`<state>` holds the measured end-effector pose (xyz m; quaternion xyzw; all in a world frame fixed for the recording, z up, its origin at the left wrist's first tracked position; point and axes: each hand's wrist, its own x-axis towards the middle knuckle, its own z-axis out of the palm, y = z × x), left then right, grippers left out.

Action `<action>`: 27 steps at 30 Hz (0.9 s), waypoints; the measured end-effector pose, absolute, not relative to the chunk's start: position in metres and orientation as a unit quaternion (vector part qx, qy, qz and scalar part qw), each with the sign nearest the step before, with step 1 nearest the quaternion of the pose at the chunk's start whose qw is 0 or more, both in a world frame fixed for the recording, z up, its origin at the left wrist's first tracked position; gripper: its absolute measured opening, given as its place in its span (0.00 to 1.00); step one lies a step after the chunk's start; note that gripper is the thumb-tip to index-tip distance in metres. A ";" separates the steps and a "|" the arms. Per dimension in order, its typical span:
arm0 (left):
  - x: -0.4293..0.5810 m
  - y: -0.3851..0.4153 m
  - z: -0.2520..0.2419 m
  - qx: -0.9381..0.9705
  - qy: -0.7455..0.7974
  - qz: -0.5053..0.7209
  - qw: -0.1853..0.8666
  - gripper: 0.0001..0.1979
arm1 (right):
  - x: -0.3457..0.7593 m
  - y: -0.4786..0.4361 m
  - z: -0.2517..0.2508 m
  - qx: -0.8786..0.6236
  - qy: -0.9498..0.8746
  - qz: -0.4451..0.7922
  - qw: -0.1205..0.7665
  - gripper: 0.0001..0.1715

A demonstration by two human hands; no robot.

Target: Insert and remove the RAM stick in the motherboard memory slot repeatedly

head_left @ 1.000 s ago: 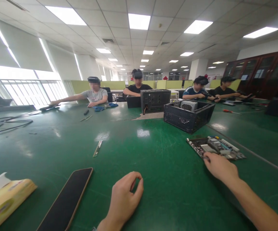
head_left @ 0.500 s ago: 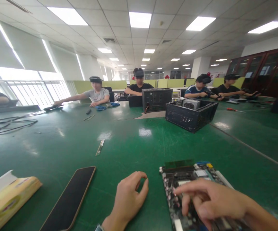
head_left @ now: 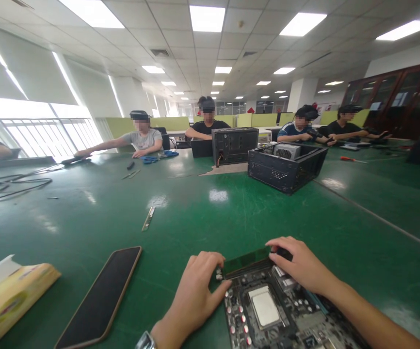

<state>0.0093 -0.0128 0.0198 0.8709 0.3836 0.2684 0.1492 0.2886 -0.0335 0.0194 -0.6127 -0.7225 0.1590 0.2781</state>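
The green surface (head_left: 181, 194) is spread across the lower part of the view, and on its far side, right of centre, an open black computer case (head_left: 271, 169) is set. Well apart from the case, the circuit board (head_left: 290, 310) is laid flat on the surface close to the person, its near end cut off by the bottom of the view. It is turned at a slant: its far edge is angled away towards the right, while its left edge is pointed almost straight at the person. With the near end hidden, its long axis cannot be told

The right hand (head_left: 300, 266) is extended from the lower right, back upward, with index finger and thumb arched about the far right corner. The left hand (head_left: 201, 286) is angled in from the bottom, its fingers bent by the far left corner and its thumb laid against the board. The hands are held apart, with the board's far edge framed between them; whether either is clamped on it cannot be told

Left of the left hand, a yellow packet (head_left: 17, 300) and a dark phone (head_left: 99, 298) are placed, the phone nearer. On the board, a square silver-topped processor (head_left: 264, 306) is seated, and small red-and-white round components (head_left: 243, 318) are lined along its left side
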 end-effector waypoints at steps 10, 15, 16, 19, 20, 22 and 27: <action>0.009 -0.007 0.014 0.883 0.329 0.297 0.152 0.05 | 0.289 -0.032 0.022 -0.610 -0.705 0.179 0.313 0.09; 0.008 -0.006 0.011 0.883 0.331 0.304 0.137 0.08 | 0.289 -0.033 0.023 -0.612 -0.698 0.194 0.318 0.10; 0.008 -0.006 0.011 0.883 0.331 0.303 0.135 0.09 | 0.289 -0.033 0.023 -0.612 -0.697 0.195 0.320 0.10; 0.008 -0.006 0.011 0.884 0.328 0.306 0.134 0.10 | 0.289 -0.033 0.023 -0.610 -0.697 0.196 0.322 0.11; 0.008 -0.007 0.011 0.883 0.328 0.306 0.135 0.10 | 0.289 -0.033 0.023 -0.609 -0.698 0.195 0.322 0.11; 0.008 -0.007 0.013 0.883 0.328 0.306 0.137 0.10 | 0.290 -0.033 0.023 -0.608 -0.700 0.194 0.320 0.11; 0.010 -0.009 0.016 0.883 0.328 0.307 0.134 0.10 | 0.290 -0.032 0.022 -0.608 -0.701 0.193 0.319 0.11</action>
